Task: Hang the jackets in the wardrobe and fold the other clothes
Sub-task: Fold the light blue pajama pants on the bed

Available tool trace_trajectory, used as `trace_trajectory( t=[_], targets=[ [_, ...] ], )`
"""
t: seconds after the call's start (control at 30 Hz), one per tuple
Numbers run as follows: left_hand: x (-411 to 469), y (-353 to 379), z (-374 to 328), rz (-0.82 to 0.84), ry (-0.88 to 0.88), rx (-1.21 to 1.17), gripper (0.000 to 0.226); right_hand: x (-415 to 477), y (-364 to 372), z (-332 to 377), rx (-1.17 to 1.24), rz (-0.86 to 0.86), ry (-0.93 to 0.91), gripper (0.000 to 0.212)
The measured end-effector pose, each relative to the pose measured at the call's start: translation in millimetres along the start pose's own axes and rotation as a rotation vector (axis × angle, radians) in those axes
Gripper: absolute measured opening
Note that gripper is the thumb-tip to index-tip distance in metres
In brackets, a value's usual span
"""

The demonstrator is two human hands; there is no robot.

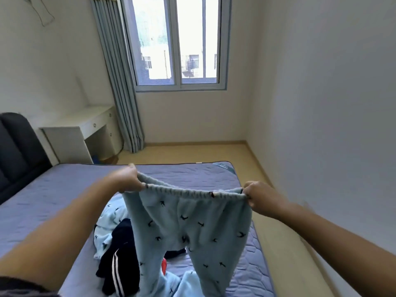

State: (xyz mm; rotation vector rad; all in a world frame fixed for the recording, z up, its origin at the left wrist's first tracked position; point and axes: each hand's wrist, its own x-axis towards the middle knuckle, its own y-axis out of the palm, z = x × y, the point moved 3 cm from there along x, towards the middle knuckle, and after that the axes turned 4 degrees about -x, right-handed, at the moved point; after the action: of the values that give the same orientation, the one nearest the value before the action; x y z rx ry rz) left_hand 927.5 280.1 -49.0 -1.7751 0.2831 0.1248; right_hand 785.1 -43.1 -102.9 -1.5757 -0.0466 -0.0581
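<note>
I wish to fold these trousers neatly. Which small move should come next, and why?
Probably bring the left hand across to the right hand, laying one leg of the light blue fleece trousers with dark bird prints over the other. Both hands grip the stretched waistband, and the legs hang apart over the purple quilted mattress.

soft, fuzzy fleece trousers (188,228); quilted matt cloth mattress (64,189); smooth matt white desk (85,125).

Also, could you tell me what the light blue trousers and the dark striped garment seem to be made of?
Light blue trousers: likely fleece, matte with a fuzzy nap. Dark striped garment: perhaps smooth synthetic knit, flat surface; uncertain.
</note>
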Motion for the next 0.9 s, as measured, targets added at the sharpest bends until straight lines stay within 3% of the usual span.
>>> trace_trajectory(
  t=[0.13, 0.27, 0.37, 0.43, 0.5, 0.57, 0.7, 0.8, 0.9],
  targets=[
    [2, 53, 34, -0.146, -0.142, -0.485, 0.028, -22, 53, -5, -0.022, 0.117, 0.098, 0.014],
    [-13, 104, 72, -0.314, -0.250, -0.394, 0.022, -40, 93, 7, -0.018, 0.149, 0.141, 0.034],
    [-29, 138, 98, -0.353, -0.381, -0.499, 0.018, -54, 106, 23, 0.127, 0.078, 0.162, 0.054],
    [-35, 158, 114, -0.327, -0.494, -0.703, 0.019, -61, 115, 28, 0.274, 0.020, 0.277, 0.054],
    [-40, 171, 119, -0.362, -0.531, -0.764, 0.020, -66, 127, 30, 0.333, 0.012, 0.412, 0.039],
    [-46, 179, 114, -0.422, -0.471, -0.710, 0.020, -70, 141, 31, 0.345, 0.069, 0.515, 0.020],
    [-51, 188, 112, -0.449, -0.241, -0.498, 0.024, -78, 159, 37, 0.395, 0.106, 0.601, 0.038],
    [-50, 189, 119, -0.329, -0.107, -0.382, 0.014, -79, 160, 37, 0.482, 0.047, 0.635, 0.046],
    [-52, 192, 126, -0.211, -0.021, -0.363, 0.009, -79, 158, 39, 0.418, 0.128, 0.647, 0.054]
  ],
)
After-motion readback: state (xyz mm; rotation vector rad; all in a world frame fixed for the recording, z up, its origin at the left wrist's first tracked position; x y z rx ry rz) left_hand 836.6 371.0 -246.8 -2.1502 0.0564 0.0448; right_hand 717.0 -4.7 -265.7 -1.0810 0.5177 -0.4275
